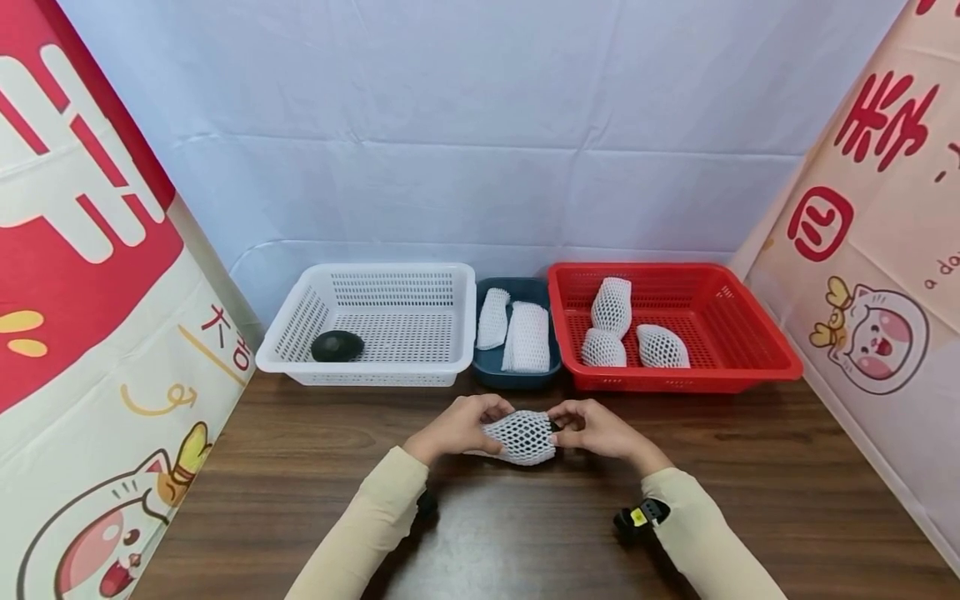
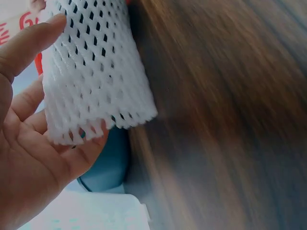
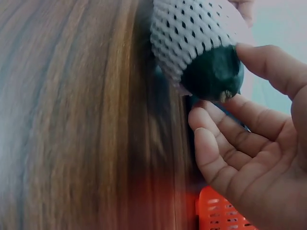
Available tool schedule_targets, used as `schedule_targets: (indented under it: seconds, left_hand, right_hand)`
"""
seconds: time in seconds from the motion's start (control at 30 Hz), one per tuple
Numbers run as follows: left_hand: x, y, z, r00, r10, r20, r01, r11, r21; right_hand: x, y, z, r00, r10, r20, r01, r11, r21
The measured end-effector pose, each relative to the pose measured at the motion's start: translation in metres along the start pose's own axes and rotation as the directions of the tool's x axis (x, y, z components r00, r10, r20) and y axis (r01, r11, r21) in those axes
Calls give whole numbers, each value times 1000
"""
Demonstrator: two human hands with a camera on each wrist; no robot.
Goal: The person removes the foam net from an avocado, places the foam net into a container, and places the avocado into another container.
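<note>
Over the table, both hands hold a dark green avocado point(image 3: 211, 74) partly covered by a white foam net sleeve point(image 1: 527, 438). My left hand point(image 1: 461, 427) grips the loose tail of the sleeve, thumb on one side and fingers on the other in the left wrist view. At the opposite end, my right hand point(image 1: 603, 432) pinches the bare stem end of the avocado between thumb and fingers. That dark end sticks out of the net in the right wrist view; the rest lies inside the mesh.
Behind the hands stand a white basket point(image 1: 405, 333) holding one bare avocado point(image 1: 337, 346), a dark blue tray point(image 1: 516, 381) with foam net sleeves point(image 1: 527, 337), and a red basket point(image 1: 720, 367) with several net-covered fruits point(image 1: 663, 347). Printed cloths hang on both sides of the wooden table point(image 1: 525, 533).
</note>
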State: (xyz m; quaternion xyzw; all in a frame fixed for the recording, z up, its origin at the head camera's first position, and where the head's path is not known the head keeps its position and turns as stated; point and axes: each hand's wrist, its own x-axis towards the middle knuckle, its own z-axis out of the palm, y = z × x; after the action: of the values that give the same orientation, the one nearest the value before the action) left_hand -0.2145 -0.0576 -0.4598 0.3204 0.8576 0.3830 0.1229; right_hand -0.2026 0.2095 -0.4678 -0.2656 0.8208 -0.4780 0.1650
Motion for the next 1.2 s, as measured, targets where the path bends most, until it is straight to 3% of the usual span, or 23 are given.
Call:
schedule_targets:
  seconds: [0.17,0.37,0.73,1.0,1.2]
  left_hand:
    - [3,3,3,1000,1,25,-1,1000,8]
    - [4,2,4,1000,7,19,-7,1000,25]
    - [3,2,4,1000,-5,18,5,999,34]
    - [2,3,2,1000,-5,12,5,1000,-5]
    - [-2,1,0,1000,22,5,-22,1000,20]
  right_hand:
    - [1,-18,4,998,55,31,-55,998,-11]
    - [4,-10,7,996,79,28,-78,997,-27]
    - [5,-8,8,997,80,25,-79,996,-43]
    - [-2,-31,8,997,74,11,-74,997,-27]
    - [-2,-16,5,999,48,-4,-48,995,-89]
